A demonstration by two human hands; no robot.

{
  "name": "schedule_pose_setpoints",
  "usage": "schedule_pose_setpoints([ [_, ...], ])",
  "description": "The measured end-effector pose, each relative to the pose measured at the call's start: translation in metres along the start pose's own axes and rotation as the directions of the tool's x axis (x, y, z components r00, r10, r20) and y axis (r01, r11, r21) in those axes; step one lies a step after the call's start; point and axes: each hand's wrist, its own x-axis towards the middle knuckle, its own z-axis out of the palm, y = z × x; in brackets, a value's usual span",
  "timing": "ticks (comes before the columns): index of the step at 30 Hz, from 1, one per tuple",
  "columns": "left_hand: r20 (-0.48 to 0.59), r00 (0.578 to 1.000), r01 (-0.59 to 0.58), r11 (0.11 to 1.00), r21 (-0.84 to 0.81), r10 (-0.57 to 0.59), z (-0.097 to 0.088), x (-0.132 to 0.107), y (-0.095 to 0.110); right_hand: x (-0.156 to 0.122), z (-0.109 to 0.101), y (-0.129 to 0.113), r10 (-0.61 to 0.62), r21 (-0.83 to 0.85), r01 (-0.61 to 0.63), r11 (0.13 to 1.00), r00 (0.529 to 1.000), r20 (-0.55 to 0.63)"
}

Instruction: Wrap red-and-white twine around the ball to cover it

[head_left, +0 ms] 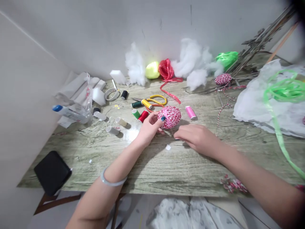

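Observation:
A ball of red-and-white twine (172, 116) sits near the middle of the table, with the fingers and thumb of my left hand (149, 127) wrapped round its left side. Close to the ball's lower right, my right hand (194, 136) has its fingers pressed together. A thin line runs from the underside of the ball toward those fingertips; what they pinch is too small to make out. Behind my left hand lie red (143, 116), green (135, 113) and yellow (146, 104) thread spools beside scissors (158, 100). A pink spool (190, 112) lies right of the ball.
White stuffing (189, 58), a red ribbon roll (166, 69) and a yellow bundle (152, 70) line the wall. Glue bottle (71, 114) and black case (52, 172) are left. Dry branches (259, 44), twine (223, 79) and green ribbon (277, 124) occupy the right.

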Motion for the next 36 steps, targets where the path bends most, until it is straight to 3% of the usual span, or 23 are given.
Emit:
schedule_pose_setpoints([
  [2, 0.029, 0.999, 0.026, 0.994, -0.105, -0.023, 0.000, -0.002, 0.001, -0.002, 0.003, 0.005, 0.045, 0.039, -0.047, 0.998, 0.998, 0.047],
  [5, 0.169, 0.985, 0.056, 0.988, -0.145, -0.031, -0.001, -0.006, 0.004, -0.004, 0.007, 0.016, 0.108, 0.094, -0.114, 0.989, 0.992, 0.068],
  [10, 0.428, 0.903, 0.016, 0.999, 0.049, -0.035, -0.006, -0.010, 0.011, -0.004, 0.003, 0.033, 0.169, 0.203, -0.177, 0.963, 0.984, 0.056],
  [14, 0.506, 0.862, -0.068, 0.980, 0.188, -0.037, -0.006, -0.011, 0.013, -0.002, -0.006, 0.034, 0.273, 0.201, -0.290, 0.936, 0.956, 0.110],
  [19, 0.459, 0.887, -0.150, 0.913, 0.378, -0.045, -0.003, -0.014, 0.015, 0.001, -0.010, 0.027, 0.427, 0.254, -0.434, 0.864, 0.900, 0.084],
  [24, 0.380, 0.924, -0.155, 0.871, 0.467, -0.039, -0.002, -0.015, 0.016, 0.003, -0.012, 0.024, 0.462, 0.279, -0.444, 0.851, 0.887, 0.000],
  [31, 0.276, 0.961, -0.180, 0.830, 0.528, 0.033, -0.001, -0.015, 0.016, 0.002, -0.014, 0.014, 0.291, 0.243, -0.250, 0.937, 0.945, -0.150],
  [36, 0.144, 0.978, -0.206, 0.834, 0.512, 0.154, -0.004, -0.009, 0.008, -0.001, -0.009, 0.006, 0.134, 0.162, -0.118, 0.980, 0.986, -0.097],
])
